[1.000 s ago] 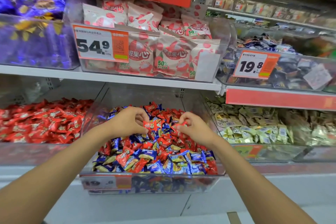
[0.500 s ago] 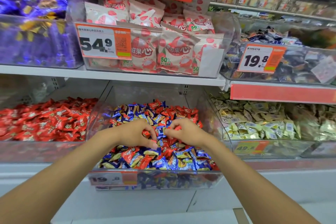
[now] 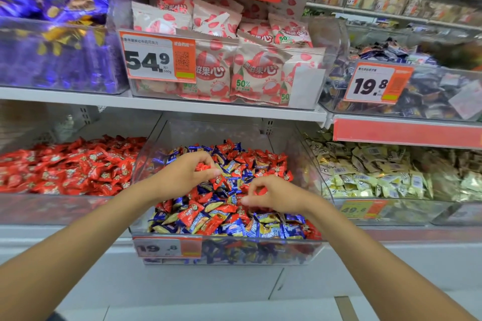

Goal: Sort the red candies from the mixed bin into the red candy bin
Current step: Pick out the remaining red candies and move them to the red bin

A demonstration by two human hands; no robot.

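Note:
The clear mixed bin (image 3: 227, 250) on the lower shelf holds red and blue wrapped candies. Over its left middle, my left hand (image 3: 186, 173) curls round red candies, and another red candy (image 3: 218, 179) sticks out at its fingertips. My right hand (image 3: 273, 194) hovers lower and to the right over the pile, pinching a red candy (image 3: 260, 191) between thumb and forefinger. The red candy bin (image 3: 52, 210), full of red wrapped candies (image 3: 70, 164), stands directly left of the mixed bin.
Right of the mixed bin stands a bin of pale gold candies (image 3: 378, 174). The upper shelf (image 3: 161, 104) overhangs with purple packs (image 3: 52, 55), pink bags (image 3: 234, 60) and dark candies (image 3: 417, 91). Price tags hang on the bin fronts.
Both hands dipped into the mixed pile, then drew apart. My left hand rose and shifted left with red candies; my right hand moved down and right, pinching one.

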